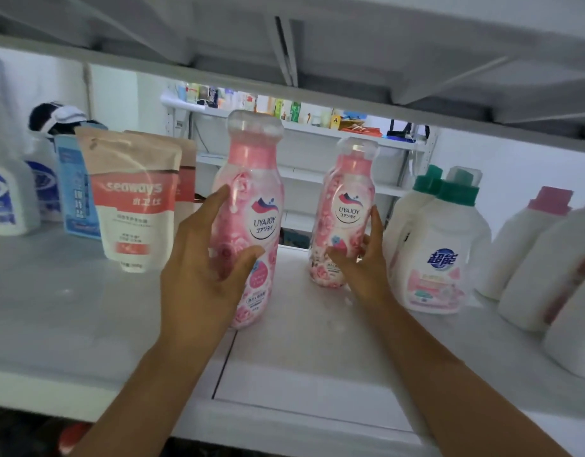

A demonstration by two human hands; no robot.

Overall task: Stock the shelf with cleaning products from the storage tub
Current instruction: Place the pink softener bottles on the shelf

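1. Pink and printed with roses, two UYAJOY bottles stand upright on the white shelf (301,341). The nearer bottle (251,179) is left of centre. The farther bottle (347,192) is to its right and deeper in, with a clear gap between the two.
2. The left hand (198,268) wraps the lower half of the nearer bottle, fingers curved round its left side and thumb laid across the front below the label.
3. The right hand (367,262) clasps the farther bottle low down, thumb across the front and fingers reaching up its right side.
4. Each bottle has a clear domed cap on top.
5. A seaways pouch (132,206) stands left of the nearer bottle, with a second pouch (187,179) just behind it. Further left are a blue pack (73,192) and white spray bottles (4,196).
6. A green-capped white jug (439,255) stands just right of the farther bottle. A pink-capped jug (528,239) is beyond it, near the right edge.
7. An upper shelf board (317,44) hangs overhead. Through the open back, a distant rack (284,117) holds small packaged goods, too blurred to tell apart.
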